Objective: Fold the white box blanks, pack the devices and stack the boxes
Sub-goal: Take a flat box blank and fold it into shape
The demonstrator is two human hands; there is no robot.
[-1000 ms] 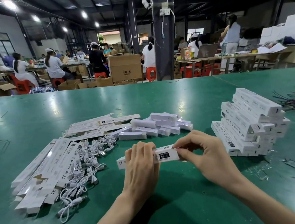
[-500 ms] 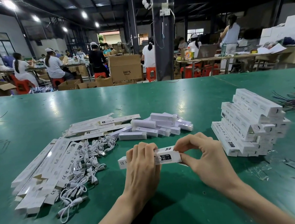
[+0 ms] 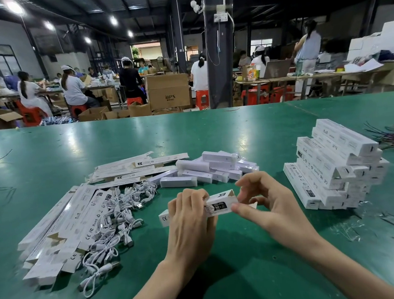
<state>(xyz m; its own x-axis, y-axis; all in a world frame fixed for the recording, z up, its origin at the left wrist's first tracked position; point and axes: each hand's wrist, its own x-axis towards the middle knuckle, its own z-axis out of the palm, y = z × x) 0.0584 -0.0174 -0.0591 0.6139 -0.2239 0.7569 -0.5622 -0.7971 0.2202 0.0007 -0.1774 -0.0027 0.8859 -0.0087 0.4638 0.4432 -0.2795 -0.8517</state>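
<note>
The left grip (image 3: 190, 223) is wrapped over the middle of a slim white box (image 3: 217, 204), fingers curled across its top and knuckles facing the camera. The box lies level and crosswise, just above the green counter (image 3: 213, 133), with a short end marked CE sticking out on the left of the fingers. The right grip (image 3: 275, 207) meets the box's right end: the thumb (image 3: 238, 209) presses on the lower edge, and the other fingers arch, half curled, over the open mouth. That end is unsealed, showing a brown cardboard inside and a small white flap behind the thumb. A black label panel with fine print sits on the near face.

Just beyond the grips lies a loose heap of devices (image 3: 212, 169), smooth white oblong bars, some glossy. To the left is a tangle of thin white cables (image 3: 116, 218) with metal plugs. Beside and behind the cables lie flat box blanks (image 3: 62, 223), long printed white card strips fanned in two overlapping groups. To the right, well apart from the grips, stands a stepped stack of closed boxes (image 3: 335, 168), sharp-edged and matte. Crumpled clear plastic scraps (image 3: 348, 229) lie in front of the stack.
</note>
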